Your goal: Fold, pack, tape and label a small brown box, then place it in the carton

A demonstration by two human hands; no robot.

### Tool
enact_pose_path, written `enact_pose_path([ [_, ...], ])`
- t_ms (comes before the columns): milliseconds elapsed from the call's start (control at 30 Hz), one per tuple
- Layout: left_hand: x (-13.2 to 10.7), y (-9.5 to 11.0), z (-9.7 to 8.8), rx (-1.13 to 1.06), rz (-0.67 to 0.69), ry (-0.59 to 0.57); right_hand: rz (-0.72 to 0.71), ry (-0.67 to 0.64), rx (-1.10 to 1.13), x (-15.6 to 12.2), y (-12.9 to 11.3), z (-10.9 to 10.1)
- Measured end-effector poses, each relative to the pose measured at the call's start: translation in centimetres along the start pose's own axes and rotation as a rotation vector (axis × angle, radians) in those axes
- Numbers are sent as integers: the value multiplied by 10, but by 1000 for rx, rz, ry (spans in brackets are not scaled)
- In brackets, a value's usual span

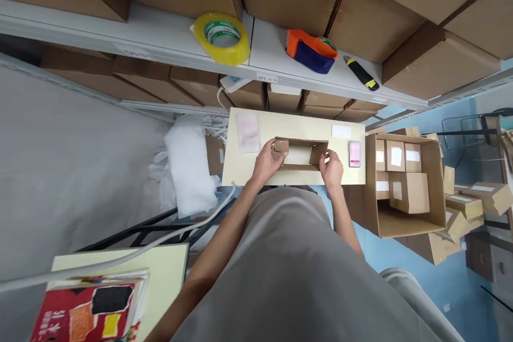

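Cardboard box (300,167), narrow, rectangular and open-topped, sits on the cream table (280,123) between my hands, close to my edge of the top. My left hand (266,163) is closed on its left end, thumb lapped over a brown flap, fingers along the outer side. My right hand (332,170) touches the right end with bent fingers; whether these pinch the wall, I cannot tell.

Clearance: bare tabletop runs behind the box to the far edge, with a shelf (264,43) above and beyond. My body comes up near the front edge. Left of the box lies a thin pale sheet (248,132), slightly pinkish; to the right, a white slip (341,131) and a phone (355,154) with a pink screen, both well short of my fingers. A large carton (435,181) stands just beside the table's right edge, small labelled boxes (396,157) inside.

Materials: box walls are matt brown board, thin at the rims; pale inside at the bottom, either base or tabletop, cannot tell. The shelf carries glossy yellow tape (228,56), an orange-and-blue dispenser (312,51) and a black-and-yellow cutter (361,73). Soft white wrapping (192,163) bulges beyond the left edge.
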State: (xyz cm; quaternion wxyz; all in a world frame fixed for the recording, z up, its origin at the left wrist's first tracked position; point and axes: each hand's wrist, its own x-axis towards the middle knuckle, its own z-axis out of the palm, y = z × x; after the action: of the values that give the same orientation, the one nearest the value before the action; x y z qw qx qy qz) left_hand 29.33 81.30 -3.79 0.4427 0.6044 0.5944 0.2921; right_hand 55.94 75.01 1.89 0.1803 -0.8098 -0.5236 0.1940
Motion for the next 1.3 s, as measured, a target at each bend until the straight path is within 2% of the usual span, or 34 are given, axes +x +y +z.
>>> enact_pose_path([
  [167,0,12,4,104,69,50,-111,-45,3,6,11,6],
  [400,9,17,9,150,16,58,-151,-96,66,9,25,5],
  [633,18,13,12,197,25,17,-447,-298,110,19,30,8],
  [767,17,7,10,230,9,-30,-493,-400,159,28,44,9],
  [867,16,4,9,178,-9,-1,-476,-390,217,36,51,8],
  [1033,12,12,5,-60,-90,108,-418,-342,257,47,54,4],
  [1200,11,25,-3,8,12,49,-287,-113,191,55,51,4],
  [1300,15,24,-11,17,46,92,-298,-81,153,53,50,4],
])
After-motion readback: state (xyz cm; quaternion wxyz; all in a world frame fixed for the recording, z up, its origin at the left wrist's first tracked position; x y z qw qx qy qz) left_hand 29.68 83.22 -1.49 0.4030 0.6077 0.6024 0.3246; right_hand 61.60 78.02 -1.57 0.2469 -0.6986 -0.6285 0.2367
